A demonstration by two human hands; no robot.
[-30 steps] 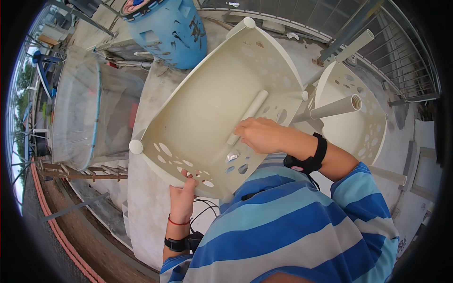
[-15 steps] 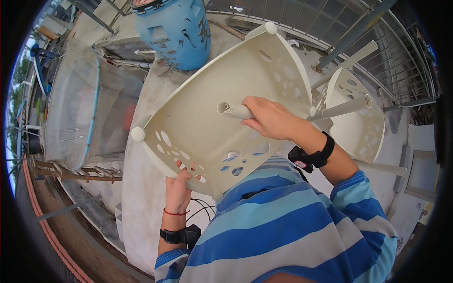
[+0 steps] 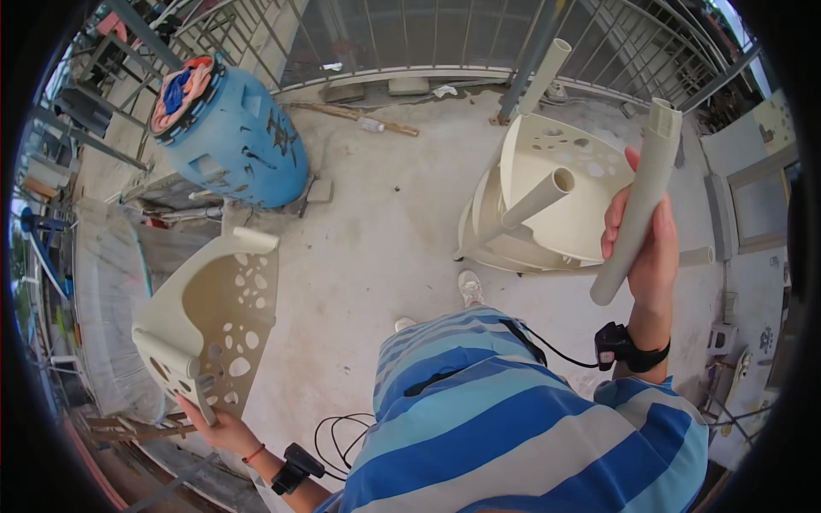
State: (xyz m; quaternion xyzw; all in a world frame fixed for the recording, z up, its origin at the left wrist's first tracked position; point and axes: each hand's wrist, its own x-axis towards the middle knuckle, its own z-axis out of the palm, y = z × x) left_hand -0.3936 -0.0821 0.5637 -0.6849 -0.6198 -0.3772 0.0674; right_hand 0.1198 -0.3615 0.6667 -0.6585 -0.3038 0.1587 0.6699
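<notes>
At the lower left, my left hand (image 3: 221, 429) grips the edge of a cream plastic corner basket (image 3: 175, 286). This basket has rounded holes through its sides and is tilted on its side. Up at the right, my right hand (image 3: 654, 256) is closed round a cream plastic tube (image 3: 634, 214), which slants upward with a narrower collar at its top end. Just left of that hand, more cream baskets (image 3: 556, 222) of the same kind sit nested on the floor. One hollow tube (image 3: 540, 197) sticks up from them, and another tube (image 3: 546, 75) stands at their far corner.
A blue plastic barrel (image 3: 244, 141) with cloths on its lid stands at the far left. Metal railings (image 3: 419, 38) run along the back. A wooden stick (image 3: 359, 117) lies before them on the concrete floor (image 3: 376, 214). Black cable (image 3: 338, 440) loops beside my left arm.
The basket has swung from in front of me to the left in my left hand. My right hand has carried the tube away to the right, apart from that basket.
</notes>
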